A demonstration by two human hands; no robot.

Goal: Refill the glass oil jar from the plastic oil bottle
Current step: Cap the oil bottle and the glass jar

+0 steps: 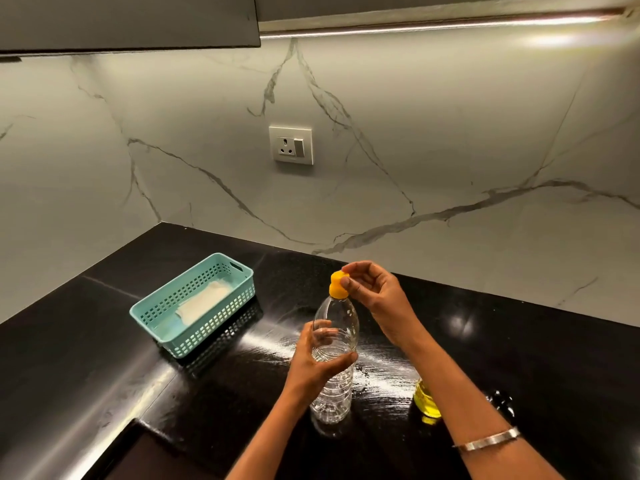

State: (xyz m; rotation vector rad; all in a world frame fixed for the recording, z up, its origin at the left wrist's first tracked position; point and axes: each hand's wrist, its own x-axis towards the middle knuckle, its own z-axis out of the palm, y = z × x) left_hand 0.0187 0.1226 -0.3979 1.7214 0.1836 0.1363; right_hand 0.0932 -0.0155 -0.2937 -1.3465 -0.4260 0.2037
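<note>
The refill looks barely begun: the clear ribbed plastic oil bottle point(333, 358) stands upright mid-way along the glossy black surface point(104, 341), its left hand point(313, 363) wrapped round the body while the right hand point(372, 289) pinches the yellow cap point(336, 285), apparently unscrewing it. A vessel of yellow oil point(426, 400), probably the glass jar, sits just right, half hidden by the right forearm; pouring remains.
</note>
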